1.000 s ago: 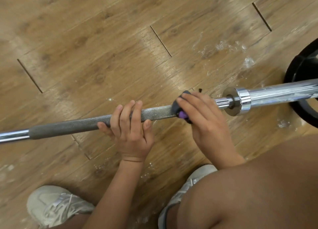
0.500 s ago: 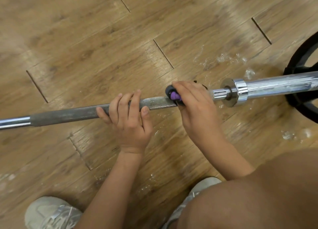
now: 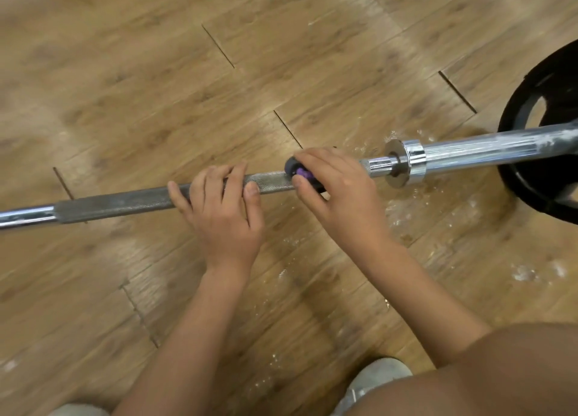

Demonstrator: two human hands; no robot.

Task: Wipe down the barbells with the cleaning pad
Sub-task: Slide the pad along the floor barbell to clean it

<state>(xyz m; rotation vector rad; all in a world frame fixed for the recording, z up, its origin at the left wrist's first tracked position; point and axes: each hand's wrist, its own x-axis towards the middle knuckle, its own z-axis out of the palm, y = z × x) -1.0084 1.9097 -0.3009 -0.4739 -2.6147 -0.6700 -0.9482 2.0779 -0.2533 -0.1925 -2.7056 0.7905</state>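
Note:
A steel barbell [image 3: 125,201] lies across the wooden floor from left to right, with a grey knurled grip and a chrome sleeve [image 3: 475,151] at the right. My left hand [image 3: 223,210] grips the knurled part, fingers over the top and thumb at the right. Just to its right, my right hand [image 3: 336,185] holds a dark grey and purple cleaning pad [image 3: 298,171] wrapped round the bar, near the chrome collar [image 3: 398,165]. Most of the pad is hidden under my fingers.
A black weight plate [image 3: 516,178] stands at the right edge under the sleeve. White dust and flecks lie on the floorboards [image 3: 312,71] below the collar and at the right. My knee [image 3: 500,375] and grey shoes [image 3: 375,376] fill the bottom edge.
My right hand with the pad has rolled over the top of the bar beside the collar. My left hand keeps its grip on the knurling. The view has shifted slightly.

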